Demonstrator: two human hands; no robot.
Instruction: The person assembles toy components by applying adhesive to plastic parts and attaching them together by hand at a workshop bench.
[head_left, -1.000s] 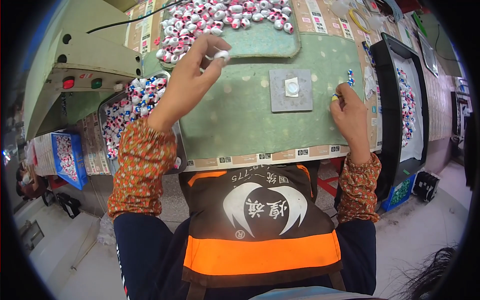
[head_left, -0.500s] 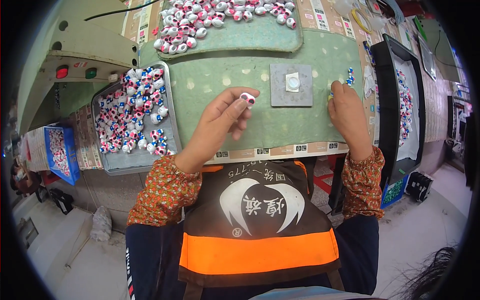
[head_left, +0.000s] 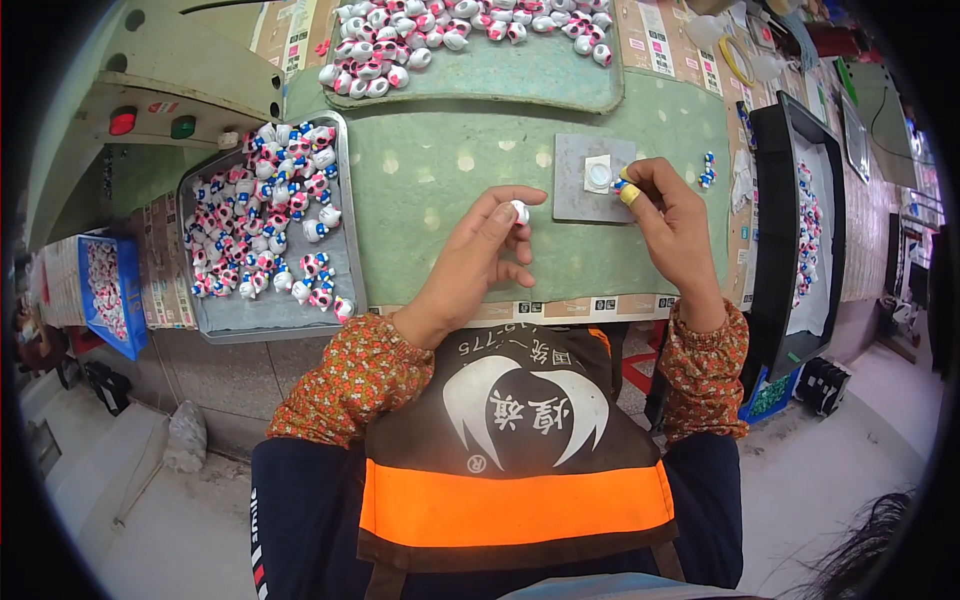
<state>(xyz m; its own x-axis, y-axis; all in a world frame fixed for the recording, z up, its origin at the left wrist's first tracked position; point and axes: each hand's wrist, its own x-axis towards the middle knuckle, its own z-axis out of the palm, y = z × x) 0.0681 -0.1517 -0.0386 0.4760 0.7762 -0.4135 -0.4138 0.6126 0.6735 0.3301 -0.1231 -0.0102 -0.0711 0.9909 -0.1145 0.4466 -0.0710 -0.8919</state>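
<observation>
My left hand (head_left: 478,252) pinches a small white toy head (head_left: 520,212) between thumb and forefinger, the other fingers loosely curled. Opposite it, my right hand (head_left: 675,222) grips a small blue-and-white toy body (head_left: 620,187) in its fingertips; yellow covers wrap thumb and finger. That body is at the right edge of a small round dish (head_left: 598,177), which sits on a pale square on the grey plate (head_left: 572,207). Whether it touches the dish I cannot tell. A few blue-and-white toy bodies (head_left: 708,170) lie on the green cloth (head_left: 430,165) to the right.
At left, a metal tray (head_left: 348,250) holds many toys with heads and blue bodies. A far tray (head_left: 520,85) carries loose white-and-pink heads. On the right stands a black bin (head_left: 770,240) with small parts; a machine with red and green buttons (head_left: 122,121) borders the upper left.
My right hand has brought a toy body from the right side of the cloth leftward to the dish. My left hand, with the toy head, has shifted slightly right, and the head has turned.
</observation>
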